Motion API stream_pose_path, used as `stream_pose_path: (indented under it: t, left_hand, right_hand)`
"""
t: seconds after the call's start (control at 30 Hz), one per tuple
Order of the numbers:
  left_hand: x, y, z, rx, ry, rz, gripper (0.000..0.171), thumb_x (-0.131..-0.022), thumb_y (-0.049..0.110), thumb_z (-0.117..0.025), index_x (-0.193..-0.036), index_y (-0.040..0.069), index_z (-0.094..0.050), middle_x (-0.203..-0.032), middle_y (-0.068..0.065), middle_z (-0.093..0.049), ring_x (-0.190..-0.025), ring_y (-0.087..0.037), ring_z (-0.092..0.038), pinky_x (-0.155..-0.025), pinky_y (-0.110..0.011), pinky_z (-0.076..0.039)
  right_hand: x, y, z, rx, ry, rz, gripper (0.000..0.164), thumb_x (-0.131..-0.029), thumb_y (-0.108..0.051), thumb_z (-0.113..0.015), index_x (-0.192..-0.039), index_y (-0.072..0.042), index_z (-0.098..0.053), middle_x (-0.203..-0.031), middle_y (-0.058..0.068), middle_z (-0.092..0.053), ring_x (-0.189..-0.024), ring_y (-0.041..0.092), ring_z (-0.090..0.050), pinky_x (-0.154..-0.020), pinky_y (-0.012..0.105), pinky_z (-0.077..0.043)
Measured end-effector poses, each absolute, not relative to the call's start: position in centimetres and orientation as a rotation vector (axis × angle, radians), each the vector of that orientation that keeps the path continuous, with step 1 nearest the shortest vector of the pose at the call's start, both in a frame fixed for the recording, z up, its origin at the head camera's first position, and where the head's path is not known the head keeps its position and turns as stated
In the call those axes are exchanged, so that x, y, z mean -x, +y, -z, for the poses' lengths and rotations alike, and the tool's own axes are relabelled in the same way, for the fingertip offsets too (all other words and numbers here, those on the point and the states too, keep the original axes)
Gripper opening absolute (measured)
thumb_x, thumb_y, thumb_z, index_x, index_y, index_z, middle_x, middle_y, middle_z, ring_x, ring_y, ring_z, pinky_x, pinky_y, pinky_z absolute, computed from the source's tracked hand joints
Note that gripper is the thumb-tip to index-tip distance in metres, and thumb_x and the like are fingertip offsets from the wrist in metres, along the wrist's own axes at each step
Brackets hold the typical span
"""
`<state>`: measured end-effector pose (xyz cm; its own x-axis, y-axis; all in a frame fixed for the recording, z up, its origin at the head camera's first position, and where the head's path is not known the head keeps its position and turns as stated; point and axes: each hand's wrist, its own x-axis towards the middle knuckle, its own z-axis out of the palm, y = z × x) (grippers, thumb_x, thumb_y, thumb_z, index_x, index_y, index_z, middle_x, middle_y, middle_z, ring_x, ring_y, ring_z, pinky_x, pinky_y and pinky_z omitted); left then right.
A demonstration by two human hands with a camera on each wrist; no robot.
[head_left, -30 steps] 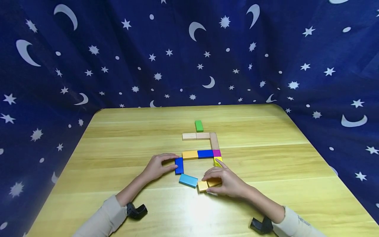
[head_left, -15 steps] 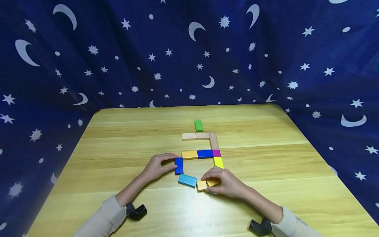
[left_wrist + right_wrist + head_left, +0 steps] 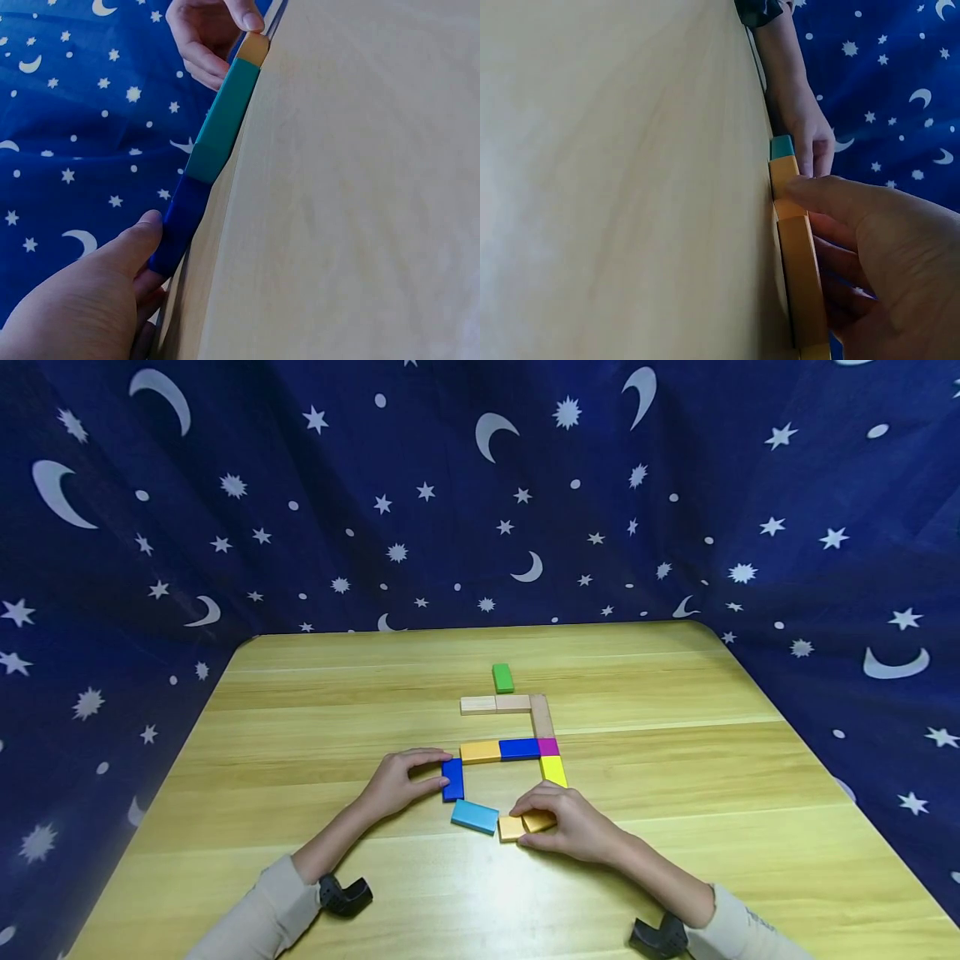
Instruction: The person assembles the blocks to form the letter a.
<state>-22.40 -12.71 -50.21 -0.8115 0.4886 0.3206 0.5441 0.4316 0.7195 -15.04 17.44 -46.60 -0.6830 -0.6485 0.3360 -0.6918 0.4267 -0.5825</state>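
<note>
My left hand (image 3: 397,783) holds a dark blue block (image 3: 453,779), its thumb on the block's left side and its forefinger at the far end; the left wrist view shows the thumb (image 3: 139,240) against it. My right hand (image 3: 573,827) pinches a small orange block (image 3: 511,830) between thumb and fingers. A longer orange block (image 3: 537,821) lies beside that one, partly under the hand. Between the two hands sits a light blue block (image 3: 474,817), slightly slanted. Past my right fingers a yellow block (image 3: 553,768) meets a magenta one (image 3: 548,747).
A blue block (image 3: 519,749) and an orange block (image 3: 480,752) form a row behind the hands. Farther back lie plain wooden blocks (image 3: 542,717) in a corner shape and a green block (image 3: 502,678). A starry blue curtain (image 3: 450,510) hangs around the table (image 3: 337,693).
My right forefinger has drawn back off the yellow block onto the hand's other fingers. The small orange block has shifted very slightly; my left hand has stayed in place.
</note>
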Motion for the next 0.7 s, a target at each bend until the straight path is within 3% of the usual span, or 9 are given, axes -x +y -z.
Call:
stream_pose_path:
  t: [0.7]
  left_hand:
    - [22.4,-12.71,50.26,0.933,-2.602,1.362,0.036,-0.081,0.04,-0.068,-0.112,0.022,-0.068,-0.114,0.008,-0.063,-0.109,-0.012,-0.056,-0.093,-0.035,-0.043]
  right_hand:
    - [14.93,17.29,46.63,-1.162,-2.62,-1.057,0.028,-0.075,-0.02,-0.077,-0.1,-0.011,-0.067,-0.098,-0.005,-0.064,-0.091,0.009,-0.057,-0.071,0.022,-0.047]
